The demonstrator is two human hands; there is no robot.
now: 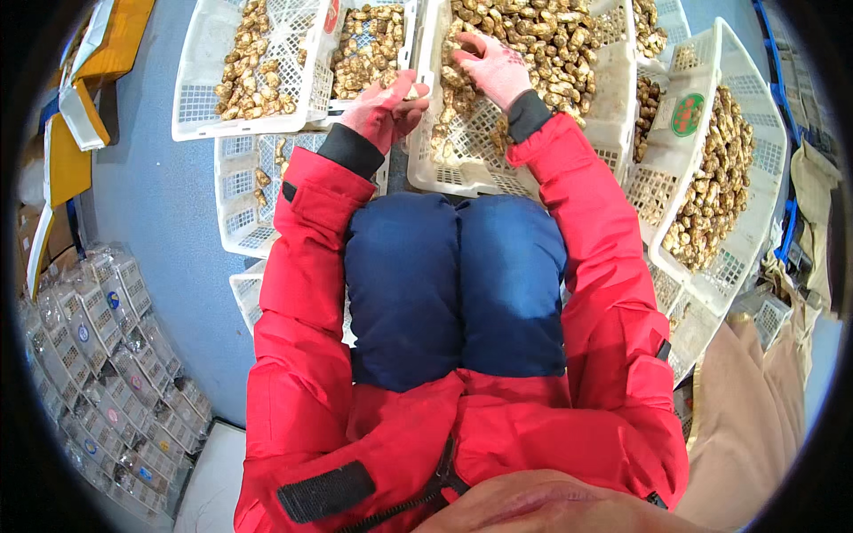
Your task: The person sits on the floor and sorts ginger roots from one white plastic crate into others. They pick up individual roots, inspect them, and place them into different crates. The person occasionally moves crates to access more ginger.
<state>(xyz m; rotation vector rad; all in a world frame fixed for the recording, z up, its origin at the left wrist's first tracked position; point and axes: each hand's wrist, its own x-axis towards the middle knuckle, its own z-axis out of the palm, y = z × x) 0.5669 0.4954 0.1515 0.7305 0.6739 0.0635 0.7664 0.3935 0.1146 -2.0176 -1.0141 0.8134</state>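
Observation:
My left hand (390, 110), in a pink glove, is at the near right corner of a white plastic crate (320, 80). Its fingers hold a small pale piece (416, 92), partly covered by them. My right hand (496, 70), gloved the same way, reaches over the left side of a larger white crate (620, 113). Its curled fingertips are at the knobbly brown-and-cream pieces (560, 50), which look like mushrooms or tubers; whether it grips one I cannot tell. Similar pieces (376, 40) lie in a smaller tray inside the left crate, with more (250, 86) beside it.
A lower crate (233, 193) at the left holds a few pieces. Tilted at the right is a crate with a green label (690, 113) and a heap of pieces (713, 193). Stacked plastic-wrapped baskets (113, 380) and yellow-and-white boxes (70, 160) stand left on the blue floor (166, 200).

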